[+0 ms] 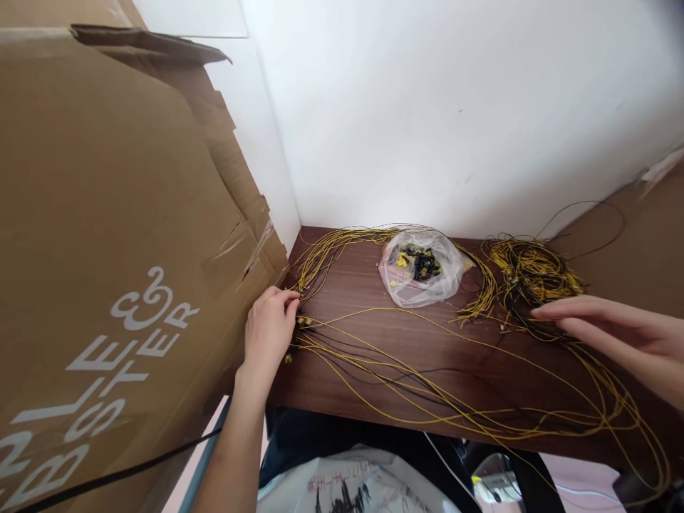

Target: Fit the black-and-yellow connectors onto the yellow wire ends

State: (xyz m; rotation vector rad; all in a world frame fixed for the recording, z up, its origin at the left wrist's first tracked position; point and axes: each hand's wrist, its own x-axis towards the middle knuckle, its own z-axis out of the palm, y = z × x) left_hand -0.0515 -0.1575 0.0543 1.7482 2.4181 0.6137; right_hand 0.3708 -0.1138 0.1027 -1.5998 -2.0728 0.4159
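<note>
Long yellow and black wires (427,385) lie spread across a dark wooden table (368,285). My left hand (268,328) is at the table's left edge, its fingers pinched together on the wire ends there. My right hand (614,331) reaches in from the right with its fingers stretched out flat over the wires, just below a tangled bundle of yellow and black wires (531,271). A clear plastic bag (420,267) of small yellow and black parts sits at the back middle of the table.
A big brown cardboard box (117,249) with white lettering stands against the table's left side. A white wall closes the back. Brown cardboard (641,228) lies at the far right. Below the front edge show cloth and a dark strap.
</note>
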